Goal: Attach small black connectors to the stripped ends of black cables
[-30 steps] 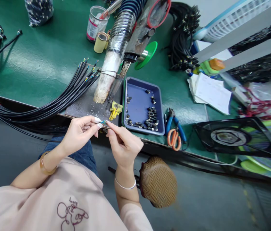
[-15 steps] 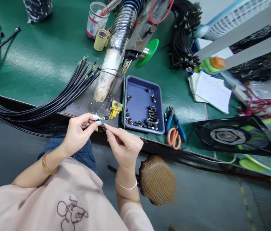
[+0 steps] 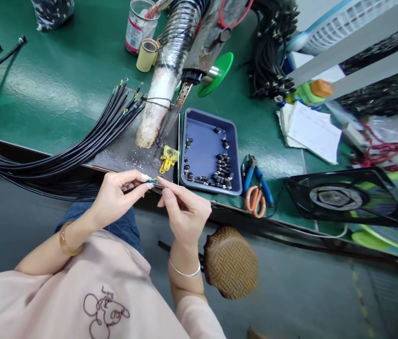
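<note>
Cable end, head view: thin coloured wires [image 3: 153,181], blue and yellow-green, show as a short, slender tuft at your left fingertips, just past the near edge of the dark board [image 3: 114,156]; their tips are too small to make out.
Black jacket: a dark length of cable shows under your left palm, partly hidden by the fingers.
Left hand [image 3: 121,194]: your thumb and forefinger pinch the cable end from the left, white coverings or nails on their tips.
Right hand [image 3: 187,212]: your forefinger points left, its tip at the wires, with your thumb bent just nearer; whether they pinch a strand, you cannot tell.
Yellow clip [image 3: 167,160]: lies on the board, just beyond your fingertips.
Cable bundle [image 3: 61,162]: black cables curve along the left side, coloured wire ends pointing far.
Blue tray [image 3: 202,141]: sits right of the board, small black connectors [image 3: 223,165] mostly at its near right.
</note>
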Demonstrator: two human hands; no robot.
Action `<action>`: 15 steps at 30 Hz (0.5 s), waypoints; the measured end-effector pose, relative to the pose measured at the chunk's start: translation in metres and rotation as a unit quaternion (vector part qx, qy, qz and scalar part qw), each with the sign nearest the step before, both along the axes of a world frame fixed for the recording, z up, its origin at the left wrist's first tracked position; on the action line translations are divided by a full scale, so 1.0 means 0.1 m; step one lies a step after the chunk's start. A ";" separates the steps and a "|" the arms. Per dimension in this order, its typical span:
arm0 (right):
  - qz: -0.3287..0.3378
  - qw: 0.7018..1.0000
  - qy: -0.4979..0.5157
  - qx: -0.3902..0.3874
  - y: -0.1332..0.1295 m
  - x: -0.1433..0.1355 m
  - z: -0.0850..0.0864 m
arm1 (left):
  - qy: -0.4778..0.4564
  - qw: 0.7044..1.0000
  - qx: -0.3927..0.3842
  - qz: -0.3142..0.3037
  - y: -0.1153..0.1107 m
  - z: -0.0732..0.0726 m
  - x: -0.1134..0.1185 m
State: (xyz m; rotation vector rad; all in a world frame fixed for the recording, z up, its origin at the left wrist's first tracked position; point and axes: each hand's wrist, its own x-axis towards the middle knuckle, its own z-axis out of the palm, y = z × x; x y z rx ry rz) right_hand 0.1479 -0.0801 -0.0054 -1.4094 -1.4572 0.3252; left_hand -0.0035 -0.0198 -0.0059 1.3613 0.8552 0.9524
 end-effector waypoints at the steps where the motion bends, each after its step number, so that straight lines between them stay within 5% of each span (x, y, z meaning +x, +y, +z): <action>1: 0.008 1.000 0.000 -0.004 0.01 0.00 0.00 | 0.010 1.000 0.012 -0.006 0.00 -0.01 0.00; 5: 0.042 0.998 -0.026 -0.031 0.01 0.02 0.00 | 0.058 0.995 0.060 -0.049 0.00 -0.03 -0.01; 11: -0.111 0.993 -0.027 0.020 -0.03 0.02 -0.05 | 0.019 1.000 0.011 0.001 0.00 -0.04 0.01; 15: -0.070 0.993 -0.091 -0.004 -0.01 -0.04 -0.04 | 0.015 0.999 0.028 0.007 -0.01 -0.05 0.00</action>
